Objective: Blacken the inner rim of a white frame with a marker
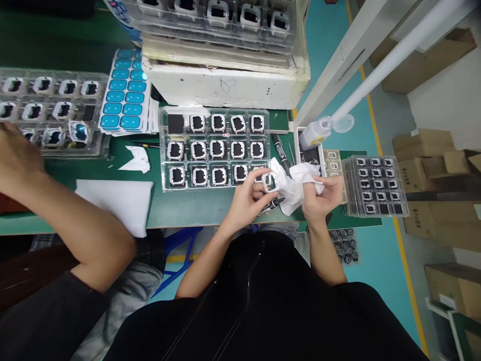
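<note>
Between the thumb and fingers of my left hand [242, 203] is a small white square frame with rounded corners [270, 182]. My right hand [321, 198] pinches a crumpled white wipe [296, 185], whose loose end spreads toward the frame. Just left of my hands lies a clear plastic tray [163, 173] with rows of similar white frames with black centres; its top-left pocket holds only a dark pad. Beneath my left hand a black pen-like item [276, 203] partly shows. A black marker [281, 150] lies behind the wipe.
A co-worker's arm [86, 220] reaches in from the left over another tray [101, 145]. Blue sticker sheets [124, 95] lie behind. A white foam box [225, 85] carries stacked trays. At right stand a squeeze bottle [314, 133], a tray stack [376, 185] and a white post [349, 65].
</note>
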The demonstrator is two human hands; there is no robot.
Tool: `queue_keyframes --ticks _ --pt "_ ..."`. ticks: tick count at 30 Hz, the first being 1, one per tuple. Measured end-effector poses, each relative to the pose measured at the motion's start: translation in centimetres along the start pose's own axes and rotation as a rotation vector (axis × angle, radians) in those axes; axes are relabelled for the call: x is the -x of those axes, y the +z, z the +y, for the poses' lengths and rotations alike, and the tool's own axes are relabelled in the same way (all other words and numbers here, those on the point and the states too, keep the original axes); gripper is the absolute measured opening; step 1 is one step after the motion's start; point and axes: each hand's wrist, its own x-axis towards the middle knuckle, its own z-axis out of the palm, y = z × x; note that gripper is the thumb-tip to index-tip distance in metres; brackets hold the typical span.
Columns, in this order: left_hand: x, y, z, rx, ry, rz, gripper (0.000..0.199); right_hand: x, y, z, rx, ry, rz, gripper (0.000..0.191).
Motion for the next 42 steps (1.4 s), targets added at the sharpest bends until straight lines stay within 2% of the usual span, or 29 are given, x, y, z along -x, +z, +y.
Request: queue_keyframes --ticks 6,12,20,31,42 --pt "-0.1 -0.1 0.1 -0.064 0.028 -0.03 0.058 -0.3 -0.9 -0.6 0.026 -0.009 -0.132 0.013" --pt "0.3 -0.5 0.8 -0.19 0.088 -0.075 0.052 -2.0 -1.0 -1.9 -0.078 0.056 -0.407 0.01" --pt "0.7 -1.1 1.6 -0.356 0.113 -0.18 0.048 -4.4 -0.9 -2.5 -0.247 0.154 -0.675 0.017" --pt "0.7 -1.4 2.1 -0.336 0.164 -0.252 0.049 -5.5 -1.2 -2.7 -0.298 0.177 -0.755 0.014" --pt "0.8 -1.8 2.4 -0.563 0.256 -0.258 0.049 -5.7 -1.2 -2.4 -0.297 0.146 -0.844 0.011"
